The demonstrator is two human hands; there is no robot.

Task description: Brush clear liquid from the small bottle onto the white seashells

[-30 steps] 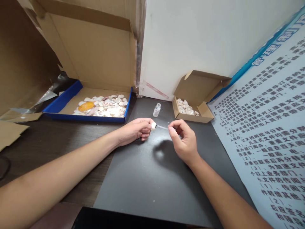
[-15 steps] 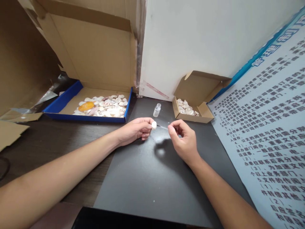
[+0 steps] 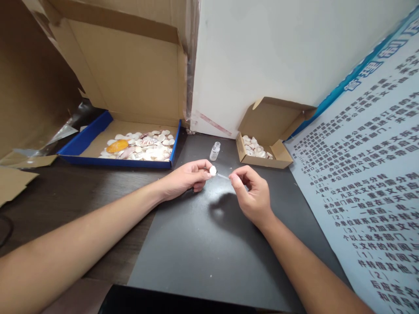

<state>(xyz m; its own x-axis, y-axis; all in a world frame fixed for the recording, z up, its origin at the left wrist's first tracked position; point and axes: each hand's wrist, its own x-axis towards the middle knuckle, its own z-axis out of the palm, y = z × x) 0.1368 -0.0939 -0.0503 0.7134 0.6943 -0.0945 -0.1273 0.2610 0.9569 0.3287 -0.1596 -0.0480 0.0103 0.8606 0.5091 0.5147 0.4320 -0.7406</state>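
Between the thumb and fingers of my left hand [image 3: 191,176] is a small white seashell [image 3: 213,170]. My right hand [image 3: 250,187] is closed on a thin brush [image 3: 223,176] with a pale, clear-looking stem; its dark tip meets the right edge of the shell. Whatever part of the brush lies inside my fingers is hidden. Behind the hands a small glass bottle [image 3: 214,151] with a white label stands upright, its neck uncapped.
At the left, a blue-edged cardboard box [image 3: 114,162] holds many shells and an orange oval piece [image 3: 117,146]. A smaller brown box [image 3: 281,163] of white shells [image 3: 253,147] stands at the back right. A printed sheet [image 3: 369,174] lines the right side of the dark tabletop [image 3: 203,257].
The shell has turned in my left fingers, its ridged face showing less. My right hand has shifted slightly left, and the brush tip is now closer against the shell.
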